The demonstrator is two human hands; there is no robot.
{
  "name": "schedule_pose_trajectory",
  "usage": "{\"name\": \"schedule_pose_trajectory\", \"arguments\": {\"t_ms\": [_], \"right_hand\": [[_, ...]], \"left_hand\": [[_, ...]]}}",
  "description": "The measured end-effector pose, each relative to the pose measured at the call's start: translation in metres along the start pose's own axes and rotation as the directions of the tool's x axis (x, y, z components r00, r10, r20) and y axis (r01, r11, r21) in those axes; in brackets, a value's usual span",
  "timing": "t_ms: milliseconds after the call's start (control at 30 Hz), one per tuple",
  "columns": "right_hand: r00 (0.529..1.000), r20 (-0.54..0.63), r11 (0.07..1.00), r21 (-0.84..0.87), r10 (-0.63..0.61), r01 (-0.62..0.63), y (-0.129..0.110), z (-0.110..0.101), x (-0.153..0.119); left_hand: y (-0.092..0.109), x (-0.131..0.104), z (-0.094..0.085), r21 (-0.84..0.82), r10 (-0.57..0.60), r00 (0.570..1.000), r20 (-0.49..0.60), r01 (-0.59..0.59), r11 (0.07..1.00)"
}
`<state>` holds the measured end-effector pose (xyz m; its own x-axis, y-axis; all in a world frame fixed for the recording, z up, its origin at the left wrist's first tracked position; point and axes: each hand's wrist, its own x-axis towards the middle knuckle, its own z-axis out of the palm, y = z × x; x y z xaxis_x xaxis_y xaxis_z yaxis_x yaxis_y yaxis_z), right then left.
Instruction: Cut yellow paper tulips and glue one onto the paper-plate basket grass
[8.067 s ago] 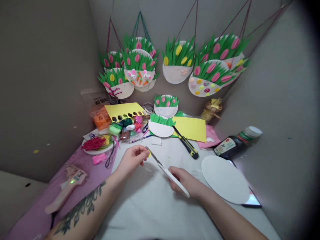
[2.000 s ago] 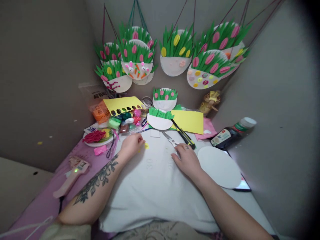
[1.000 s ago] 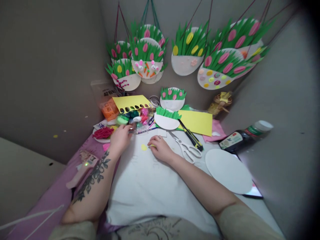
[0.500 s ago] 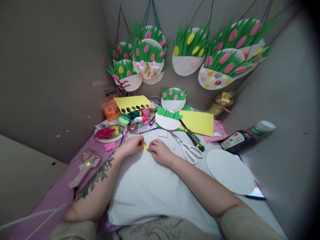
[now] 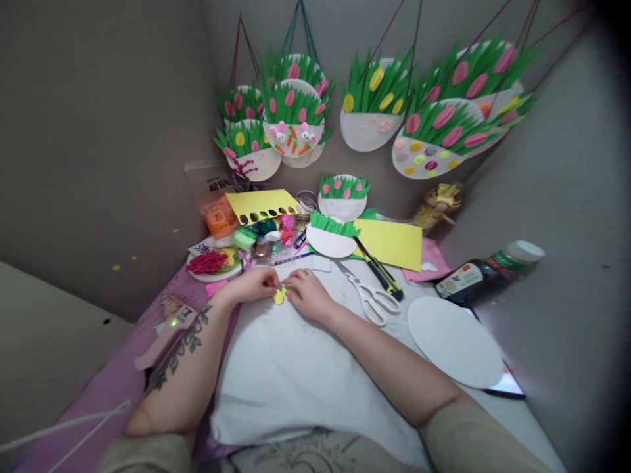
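Observation:
Small yellow paper pieces (image 5: 279,297) show between my two hands, just above the white cloth on my lap. My left hand (image 5: 260,284) pinches at the left side of them with thumb and finger. From the right, my right hand (image 5: 306,293) is closed on them too, its fingertips almost touching the left ones. Whether this is one folded piece or two is too small to tell. Beyond the hands stands a half paper-plate pocket with green paper grass (image 5: 332,236). White-handled scissors (image 5: 371,295) lie to the right of my right hand.
A yellow-black cutter (image 5: 379,270), yellow sheets (image 5: 392,243), a white oval plate (image 5: 454,341) and a dark bottle (image 5: 486,270) are at right. At left lie a pink glue gun (image 5: 165,335), pink yarn (image 5: 208,261) and bagged clay (image 5: 261,246). Finished plate pockets (image 5: 373,131) hang behind.
My right hand has shifted slightly left, nearer to my left hand. More of the yellow paper shows between the fingers and hangs lower than before.

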<state>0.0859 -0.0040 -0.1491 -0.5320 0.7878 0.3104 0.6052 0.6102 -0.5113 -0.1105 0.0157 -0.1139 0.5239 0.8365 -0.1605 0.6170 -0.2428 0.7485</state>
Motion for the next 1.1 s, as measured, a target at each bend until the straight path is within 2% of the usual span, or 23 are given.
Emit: {"name": "schedule_pose_trajectory", "arguments": {"t_ms": [100,167,233,300,367,433,633,800,1100], "right_hand": [[0.997,-0.061,0.993,0.108,0.050,-0.043,-0.005,0.002,0.004],[0.983,-0.084,0.966,0.217,0.160,-0.139,-0.006,0.003,0.004],[0.951,-0.037,0.887,0.372,0.308,-0.273,-0.006,0.003,0.004],[0.909,0.044,0.762,0.529,0.415,-0.374,-0.005,0.002,0.003],[0.886,0.090,0.663,0.629,0.455,-0.405,-0.003,0.001,0.002],[0.882,0.098,0.622,0.673,0.462,-0.401,-0.001,0.000,0.002],[0.873,0.108,0.589,0.699,0.475,-0.406,-0.002,-0.001,0.001],[0.868,0.104,0.571,0.715,0.485,-0.404,-0.002,-0.001,0.000],[0.863,0.055,0.602,0.694,0.501,-0.394,-0.002,0.002,0.000]], "left_hand": [[0.002,0.002,0.001,-0.128,0.010,0.997,-0.074,-0.019,0.992],[0.005,0.002,0.002,-0.194,0.013,0.996,-0.093,-0.031,0.981],[0.010,0.001,0.002,-0.247,0.027,0.996,-0.081,-0.046,0.968],[0.015,-0.001,0.002,-0.280,0.033,0.997,-0.073,-0.052,0.959],[0.019,-0.002,0.002,-0.279,0.025,0.998,-0.062,-0.041,0.959],[0.022,-0.003,0.001,-0.252,0.012,0.999,-0.044,-0.023,0.967],[0.026,-0.003,0.004,-0.201,0.021,1.000,-0.015,-0.024,0.979],[0.025,-0.002,0.007,-0.150,0.016,0.998,-0.054,-0.024,0.988],[0.026,-0.002,0.006,-0.127,-0.027,0.996,-0.090,0.016,0.992]]}}
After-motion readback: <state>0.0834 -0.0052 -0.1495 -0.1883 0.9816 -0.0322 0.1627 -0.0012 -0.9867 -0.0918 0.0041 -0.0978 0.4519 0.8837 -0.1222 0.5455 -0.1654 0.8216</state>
